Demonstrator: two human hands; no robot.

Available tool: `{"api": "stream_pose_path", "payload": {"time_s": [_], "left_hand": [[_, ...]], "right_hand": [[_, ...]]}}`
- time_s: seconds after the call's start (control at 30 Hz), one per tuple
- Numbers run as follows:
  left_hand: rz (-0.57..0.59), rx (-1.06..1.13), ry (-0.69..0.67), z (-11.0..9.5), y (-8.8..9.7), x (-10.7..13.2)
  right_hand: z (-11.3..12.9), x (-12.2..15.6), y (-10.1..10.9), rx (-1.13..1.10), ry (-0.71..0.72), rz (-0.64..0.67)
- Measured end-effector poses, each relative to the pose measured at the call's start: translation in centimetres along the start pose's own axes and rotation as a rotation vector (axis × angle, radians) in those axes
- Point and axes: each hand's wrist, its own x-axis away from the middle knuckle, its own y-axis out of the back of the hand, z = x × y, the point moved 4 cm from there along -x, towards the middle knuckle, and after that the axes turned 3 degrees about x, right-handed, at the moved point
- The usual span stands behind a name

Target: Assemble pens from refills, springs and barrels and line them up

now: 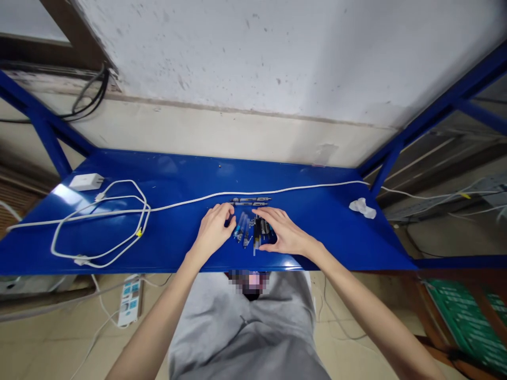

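A small heap of pen parts (249, 230), clear barrels and dark pieces, lies on the blue metal shelf (174, 179) near its front edge. My left hand (214, 228) rests just left of the heap, fingertips curled at a small dark piece at its edge. My right hand (282, 231) lies flat over the right side of the heap, fingers spread and touching the dark parts. Two assembled dark pens (250, 201) lie side by side just behind the heap, beyond both hands.
A white cable (301, 188) runs across the shelf behind the pens. A looped white cord (99, 227) and white charger block (86, 181) sit at the left. A crumpled white tissue (363, 207) lies at the right. A power strip (130, 300) lies on the floor below.
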Motion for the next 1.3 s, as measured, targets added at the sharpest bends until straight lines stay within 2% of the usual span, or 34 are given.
{"api": "stream_pose_path", "payload": {"time_s": [0.2, 0.3, 0.43, 0.5, 0.57, 0.67, 0.73, 0.83, 1.0, 1.13, 1.3], "left_hand": [[-0.088, 0.063, 0.02, 0.2, 0.4, 0.5], [-0.115, 0.062, 0.06, 0.6, 0.4, 1.0], [-0.203, 0.174, 0.137, 1.2, 1.0, 0.9], [-0.257, 0.23, 0.113, 0.8, 1.6, -0.4], [-0.277, 0.271, 0.037, -0.3, 2.1, -2.6], [-0.322, 0.318, -0.129, -2.2, 2.3, -6.8], [-0.285, 0.307, -0.244, -3.1, 1.5, -9.1], [-0.181, 0.269, -0.317, -3.2, -0.3, -10.6], [-0.147, 0.293, -0.352, -2.5, -1.9, -10.0], [-0.147, 0.235, -0.363, -2.3, -2.2, -10.0], [-0.162, 0.112, -0.371, -2.4, -1.7, -10.0]], "right_hand": [[0.0, 0.0, 0.8, -0.031, 0.01, -0.036], [0.4, 1.2, 1.5, -0.042, -0.002, -0.125], [0.7, 2.7, 2.3, -0.084, -0.069, -0.267], [0.2, 2.1, 3.0, -0.099, -0.104, -0.401], [-0.7, 0.4, 4.0, -0.092, -0.128, -0.592], [-2.6, -3.7, 5.2, -0.044, -0.178, -0.853], [-3.7, -6.4, 5.3, 0.028, -0.188, -0.935], [-4.8, -8.7, 4.7, 0.105, -0.181, -0.971], [-5.7, -8.4, 3.8, 0.068, -0.133, -0.908], [-5.7, -8.0, 3.9, 0.056, -0.17, -0.859], [-5.4, -7.7, 4.1, 0.15, -0.142, -0.928]]}}
